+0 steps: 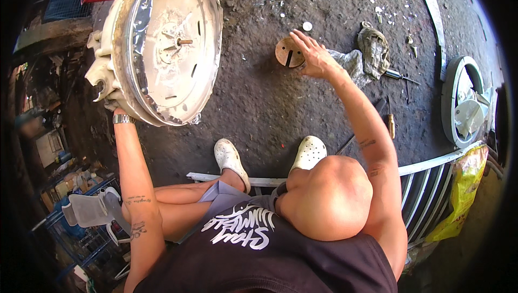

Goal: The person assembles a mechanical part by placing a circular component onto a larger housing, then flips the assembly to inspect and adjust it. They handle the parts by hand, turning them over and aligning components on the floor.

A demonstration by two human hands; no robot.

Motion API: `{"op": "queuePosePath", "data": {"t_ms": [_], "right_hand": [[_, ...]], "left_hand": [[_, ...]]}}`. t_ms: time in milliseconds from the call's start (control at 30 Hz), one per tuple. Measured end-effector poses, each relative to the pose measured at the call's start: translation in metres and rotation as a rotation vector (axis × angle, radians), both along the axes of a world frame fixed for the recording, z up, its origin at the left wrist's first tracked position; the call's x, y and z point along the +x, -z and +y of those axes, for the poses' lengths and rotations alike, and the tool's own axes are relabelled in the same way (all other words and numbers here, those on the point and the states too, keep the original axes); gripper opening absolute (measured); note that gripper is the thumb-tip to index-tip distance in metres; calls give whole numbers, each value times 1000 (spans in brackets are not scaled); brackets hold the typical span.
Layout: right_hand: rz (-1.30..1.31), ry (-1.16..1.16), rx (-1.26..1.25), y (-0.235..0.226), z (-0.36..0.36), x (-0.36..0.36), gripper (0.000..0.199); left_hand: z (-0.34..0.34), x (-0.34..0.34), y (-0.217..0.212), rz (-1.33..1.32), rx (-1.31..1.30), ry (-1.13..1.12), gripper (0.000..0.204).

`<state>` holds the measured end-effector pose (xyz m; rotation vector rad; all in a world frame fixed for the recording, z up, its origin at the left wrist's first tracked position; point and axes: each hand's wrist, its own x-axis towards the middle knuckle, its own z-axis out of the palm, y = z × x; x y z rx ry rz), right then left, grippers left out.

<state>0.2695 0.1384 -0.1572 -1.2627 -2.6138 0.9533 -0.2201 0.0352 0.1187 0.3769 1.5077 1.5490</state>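
A large round cream tub (186, 69) stands tilted on its side at the upper left, with a metal shaft (185, 42) sticking out of its centre and a shiny, ragged rim. At its lower edge my left hand (112, 105) grips it from behind; most of those fingers are hidden. Farther right, a round brown disc (281, 54) with a dark slot and small holes lies on the ground. My right hand (318, 58) is at the disc's right side, fingers stretched out and apart, covering part of its edge.
Right of my right hand lie a crumpled dirty cloth (372, 50), a screwdriver (401, 76) and another with a wooden handle (391, 126). A grey ring-shaped wheel (458, 101) stands at far right. A white slatted rack (426, 185) curves beside me, with a yellow plastic bag (464, 190) over it.
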Motion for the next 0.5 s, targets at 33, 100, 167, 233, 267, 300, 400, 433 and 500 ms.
{"op": "queuePosePath", "data": {"t_ms": [33, 100, 167, 233, 267, 300, 400, 433, 500], "right_hand": [[-20, -102, 62, -1, 6, -2, 123], [-76, -300, 232, -6, 22, -7, 119], [-64, -359, 256, -14, 33, -15, 108], [-153, -434, 187, -24, 36, -24, 104], [-152, -324, 143, -28, 31, -29, 102], [-180, -199, 129, -32, 23, -33, 102], [-181, 258, 122, -34, -5, -42, 115], [-175, 366, 33, -32, -16, -45, 117], [-115, 418, -6, -25, -21, -41, 120]], "left_hand": [[1, 1, 1, 5, -3, -1, 39], [0, 1, 3, 2, -3, -3, 39], [-1, 0, 4, -4, -5, -8, 39], [-4, -2, 4, -4, 2, -15, 39], [-5, -4, 3, -6, 7, -16, 39], [-8, -5, 3, -7, 14, -27, 39], [-12, -10, 2, -10, 27, -40, 39], [-14, -11, 2, -13, 32, -42, 39], [-15, -12, 2, -10, 33, -42, 39]]}}
